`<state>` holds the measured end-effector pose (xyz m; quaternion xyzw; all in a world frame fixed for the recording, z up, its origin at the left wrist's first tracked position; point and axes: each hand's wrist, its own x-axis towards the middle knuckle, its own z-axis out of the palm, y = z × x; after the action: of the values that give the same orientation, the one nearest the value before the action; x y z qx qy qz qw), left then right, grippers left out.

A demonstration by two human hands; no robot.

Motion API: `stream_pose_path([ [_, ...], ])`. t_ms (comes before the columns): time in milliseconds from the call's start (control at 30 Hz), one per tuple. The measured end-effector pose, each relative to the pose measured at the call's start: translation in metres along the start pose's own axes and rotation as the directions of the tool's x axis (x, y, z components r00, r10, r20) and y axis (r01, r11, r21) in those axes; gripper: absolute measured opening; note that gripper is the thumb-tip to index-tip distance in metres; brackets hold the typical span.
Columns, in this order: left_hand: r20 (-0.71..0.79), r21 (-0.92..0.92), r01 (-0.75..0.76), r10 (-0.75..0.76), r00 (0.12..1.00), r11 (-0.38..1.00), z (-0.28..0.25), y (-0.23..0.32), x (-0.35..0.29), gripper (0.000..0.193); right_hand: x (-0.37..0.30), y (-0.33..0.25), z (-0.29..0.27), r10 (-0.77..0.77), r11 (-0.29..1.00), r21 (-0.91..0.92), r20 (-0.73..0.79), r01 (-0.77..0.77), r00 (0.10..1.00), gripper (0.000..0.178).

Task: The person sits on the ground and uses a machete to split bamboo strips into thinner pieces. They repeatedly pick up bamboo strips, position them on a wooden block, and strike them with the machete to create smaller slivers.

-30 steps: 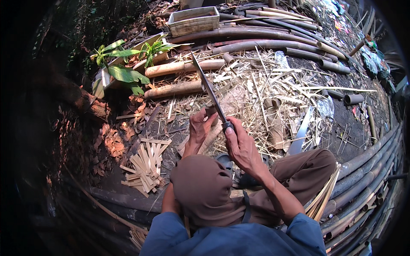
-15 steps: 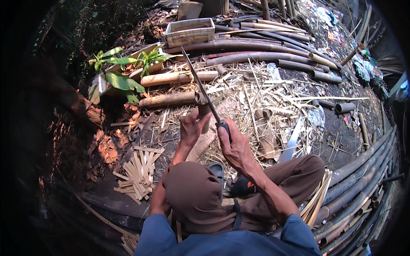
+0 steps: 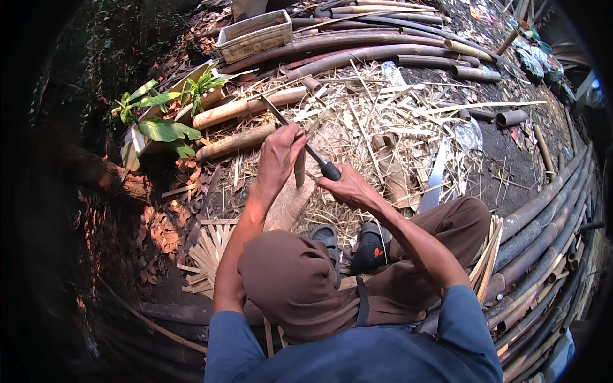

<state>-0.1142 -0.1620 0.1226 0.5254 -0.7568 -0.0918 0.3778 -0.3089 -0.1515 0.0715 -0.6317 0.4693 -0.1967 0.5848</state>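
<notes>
A short, upright bamboo piece (image 3: 300,167) stands in front of me on a worn wooden block (image 3: 285,207). My left hand (image 3: 278,156) is closed around its upper part, the fingers next to the blade. The long knife (image 3: 313,153) slants across the bamboo's top, its tip toward the far left. Its dark handle shows whole. Beside and just under the handle's end is my right hand (image 3: 352,187), with its fingers curled. A small pale point sticks out at these fingertips; what they grip is hard to make out.
Pale bamboo strips (image 3: 207,258) lie fanned at left. A saw blade (image 3: 436,175) rests among shavings at right. Bamboo poles (image 3: 530,230) line the right side. A rectangular crate (image 3: 255,35) and a leafy plant (image 3: 159,127) are at the far left.
My left hand has risen up the bamboo to the blade. The blade sits lower across its top. My right hand has slid off the handle's grip to below its end.
</notes>
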Motion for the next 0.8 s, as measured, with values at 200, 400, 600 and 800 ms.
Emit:
stream_pose_path([
  [200,-0.021,0.100,-0.010,0.013,1.000,0.995,0.038,0.001,0.027,0.024,0.041,0.044,-0.023,-0.345,0.876,-0.439,-0.282,0.199,0.895,0.027],
  [400,0.044,0.087,0.066,-0.070,0.997,0.994,0.035,-0.027,0.015,0.018,0.046,0.095,-0.064,-0.355,0.701,-0.711,-0.279,0.056,0.892,0.022],
  [600,-0.476,-0.622,-0.037,-0.340,0.811,0.782,0.021,-0.061,-0.010,0.027,-0.003,0.121,0.056,0.021,0.975,-0.205,-0.295,-0.085,0.955,0.037],
  [800,-0.611,-0.729,-0.101,-0.577,0.541,0.677,0.003,-0.056,-0.055,0.039,-0.029,0.110,0.097,-0.052,0.988,-0.153,-0.256,0.013,0.965,0.042],
])
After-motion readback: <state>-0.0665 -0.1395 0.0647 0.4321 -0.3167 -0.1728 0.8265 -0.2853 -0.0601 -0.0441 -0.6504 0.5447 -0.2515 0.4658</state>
